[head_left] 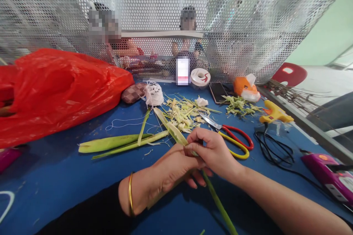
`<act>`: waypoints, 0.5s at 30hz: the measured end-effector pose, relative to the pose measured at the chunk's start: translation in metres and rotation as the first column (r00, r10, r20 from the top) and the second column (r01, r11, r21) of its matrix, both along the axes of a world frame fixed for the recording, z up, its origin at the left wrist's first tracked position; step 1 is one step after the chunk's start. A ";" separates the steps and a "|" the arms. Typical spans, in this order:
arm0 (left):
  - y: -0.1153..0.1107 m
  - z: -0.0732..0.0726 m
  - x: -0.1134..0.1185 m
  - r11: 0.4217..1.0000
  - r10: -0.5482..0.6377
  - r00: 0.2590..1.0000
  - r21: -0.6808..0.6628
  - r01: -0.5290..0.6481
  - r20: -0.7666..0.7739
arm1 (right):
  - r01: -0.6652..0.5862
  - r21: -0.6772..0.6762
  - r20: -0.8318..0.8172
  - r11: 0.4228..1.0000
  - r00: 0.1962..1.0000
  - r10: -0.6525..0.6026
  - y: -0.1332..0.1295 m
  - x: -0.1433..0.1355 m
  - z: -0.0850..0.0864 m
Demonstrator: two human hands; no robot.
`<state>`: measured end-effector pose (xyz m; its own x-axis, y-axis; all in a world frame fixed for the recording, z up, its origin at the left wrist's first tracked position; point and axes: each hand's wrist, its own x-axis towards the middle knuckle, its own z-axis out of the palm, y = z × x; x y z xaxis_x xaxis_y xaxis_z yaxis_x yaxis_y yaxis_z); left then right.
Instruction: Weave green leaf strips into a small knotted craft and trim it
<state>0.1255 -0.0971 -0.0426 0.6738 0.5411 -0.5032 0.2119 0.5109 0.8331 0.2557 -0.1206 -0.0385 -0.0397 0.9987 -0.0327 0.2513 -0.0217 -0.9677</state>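
Blue table point(68, 176): two hands point(172, 167) point(217, 154) hold apparently one stalk point(217, 198).

The bench point(68, 170) at lower left leaves passage; the green stalk point(218, 199) bars lower centre, scissors point(226, 128) right of centre.
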 end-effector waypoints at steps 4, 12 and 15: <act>-0.002 -0.006 0.002 1.000 -0.002 1.000 0.015 0.002 -0.022 | -0.034 0.178 0.152 0.983 0.988 0.006 0.002 0.000 -0.002; 0.012 0.003 -0.007 0.989 0.136 0.989 -0.071 -0.132 0.053 | -0.063 0.295 0.223 0.953 0.975 -0.005 0.020 0.033 0.007; 0.021 0.010 -0.012 0.972 0.218 0.973 -0.105 -0.210 0.070 | -0.252 0.252 0.325 0.934 0.931 0.164 0.026 0.048 0.015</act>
<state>0.1131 -0.0759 -0.0327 0.5879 0.6287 -0.5090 0.0232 0.6159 0.7875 0.3040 -0.0945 -0.0237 -0.2805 0.9368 0.2091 0.4934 0.3276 -0.8057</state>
